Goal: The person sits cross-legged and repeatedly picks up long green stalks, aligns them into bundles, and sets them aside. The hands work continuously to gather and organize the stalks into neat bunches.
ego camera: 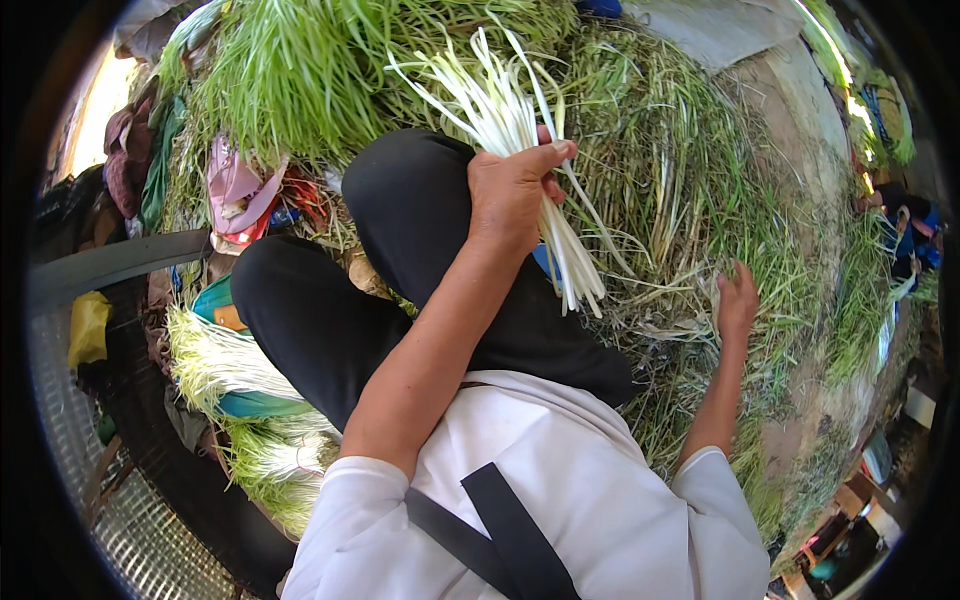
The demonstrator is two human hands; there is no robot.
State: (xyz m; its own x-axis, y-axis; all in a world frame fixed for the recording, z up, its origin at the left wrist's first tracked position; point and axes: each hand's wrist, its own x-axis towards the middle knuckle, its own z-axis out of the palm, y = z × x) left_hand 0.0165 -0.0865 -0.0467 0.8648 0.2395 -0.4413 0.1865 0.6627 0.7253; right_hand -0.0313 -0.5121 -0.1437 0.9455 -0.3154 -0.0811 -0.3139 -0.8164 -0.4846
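My left hand (517, 184) grips a bundle of long, thin white vegetable stalks (499, 112), like blanched chives, above my right knee. The stalks fan out beyond my fingers, and their bunched ends hang below my hand towards the lap. A few loose stalks trail to the right. Out to the right, my right hand (736, 304) hovers over or touches a pile of loose green and dry leaves (667, 180). Its fingers are slightly bent and blurred; whether they hold a scrap of leaf is unclear.
A heap of fresh green leaves (300, 75) lies ahead. At my left are bundled pale stalks (232, 360), another tied bunch (292, 457), a pink hat (240, 184) and a grey bar (120, 259). Someone else's arm (892, 199) shows at the far right.
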